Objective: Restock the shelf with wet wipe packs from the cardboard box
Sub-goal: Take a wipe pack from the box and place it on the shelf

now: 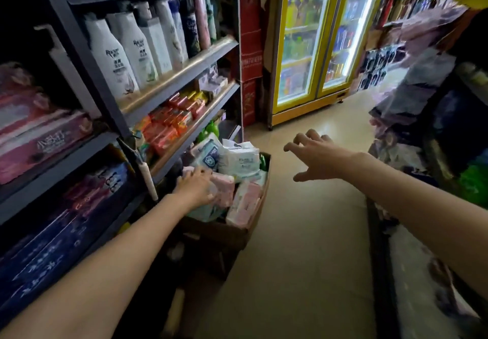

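Fingers of the left hand (pixel 195 185) curl over a pink wipe pack (pixel 224 188) in the cardboard box (pixel 232 233); right hand (pixel 319 157) fingers spread, holding nothing.

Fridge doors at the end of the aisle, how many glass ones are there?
2: the left glass door and the right glass door, side by side in the yellow-framed fridge beyond the cardboard box.

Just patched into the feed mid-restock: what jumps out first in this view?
The lit yellow-framed drinks fridge glows at the far end of the aisle, brightest thing in view. Nearer, a cardboard box heaped with wet wipe packs sits on the floor by the dark shelf on the left. The left hand is in the box on a pink pack, while the right hand hovers open above the floor.
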A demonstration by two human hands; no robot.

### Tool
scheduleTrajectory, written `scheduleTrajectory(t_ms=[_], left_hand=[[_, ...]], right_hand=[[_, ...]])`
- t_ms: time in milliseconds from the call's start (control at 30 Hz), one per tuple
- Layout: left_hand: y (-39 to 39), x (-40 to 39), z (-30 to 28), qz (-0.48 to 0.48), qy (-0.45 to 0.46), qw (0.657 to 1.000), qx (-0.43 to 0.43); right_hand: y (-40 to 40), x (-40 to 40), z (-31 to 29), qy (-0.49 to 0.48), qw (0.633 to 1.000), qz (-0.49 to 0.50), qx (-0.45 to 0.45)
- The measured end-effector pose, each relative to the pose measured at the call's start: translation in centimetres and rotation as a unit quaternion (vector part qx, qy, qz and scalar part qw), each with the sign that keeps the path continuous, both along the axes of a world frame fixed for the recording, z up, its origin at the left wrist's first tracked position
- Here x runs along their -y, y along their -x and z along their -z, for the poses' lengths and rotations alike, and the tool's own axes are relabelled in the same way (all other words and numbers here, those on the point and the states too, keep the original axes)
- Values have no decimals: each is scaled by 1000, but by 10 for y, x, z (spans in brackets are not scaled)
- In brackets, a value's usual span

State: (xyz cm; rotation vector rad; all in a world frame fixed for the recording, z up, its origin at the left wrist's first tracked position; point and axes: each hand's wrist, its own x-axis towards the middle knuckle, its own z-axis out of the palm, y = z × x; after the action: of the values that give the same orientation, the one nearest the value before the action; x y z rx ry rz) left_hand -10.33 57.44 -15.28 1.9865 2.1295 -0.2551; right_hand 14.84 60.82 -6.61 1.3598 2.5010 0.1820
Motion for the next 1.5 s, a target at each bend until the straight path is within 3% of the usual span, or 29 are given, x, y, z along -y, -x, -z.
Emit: scheduleTrajectory(t_ms=[167, 333, 400, 600, 700, 767, 933, 1133, 1233, 1400, 1433, 1500], left_hand=[[37, -73, 31, -42, 20, 999, 17], [57, -109, 79, -161, 84, 979, 93], [79, -131, 113, -247, 105, 955, 129], [94, -137, 155, -324, 111, 911, 230], [99, -146, 174, -353, 103, 885, 286], [103, -152, 186, -401, 113, 852, 318], [105, -155, 208, -525, 124, 707, 457], [96, -142, 208, -493, 150, 632, 578], [90, -137, 205, -494, 112, 589, 630], [75, -171, 145, -459, -6, 575, 678], [73, -188, 122, -445, -36, 593, 670], [63, -223, 74, -386, -103, 667, 630]], right_hand=[[49, -102, 49, 47, 997, -55, 8], [114, -172, 116, 163, 981, -104, -9], [158, -214, 156, 229, 964, -133, -28], [227, -236, 227, 331, 929, -162, -29], [257, -243, 262, 365, 923, -119, -39], [271, -247, 277, 397, 914, -60, -56], [280, -247, 292, 410, 905, 8, -111], [272, -224, 282, 330, 927, 40, -172], [267, -216, 263, 298, 931, 32, -209], [249, -238, 187, 257, 910, 69, -318], [244, -246, 165, 234, 902, 85, -353], [229, -263, 117, 190, 875, 123, -428]])
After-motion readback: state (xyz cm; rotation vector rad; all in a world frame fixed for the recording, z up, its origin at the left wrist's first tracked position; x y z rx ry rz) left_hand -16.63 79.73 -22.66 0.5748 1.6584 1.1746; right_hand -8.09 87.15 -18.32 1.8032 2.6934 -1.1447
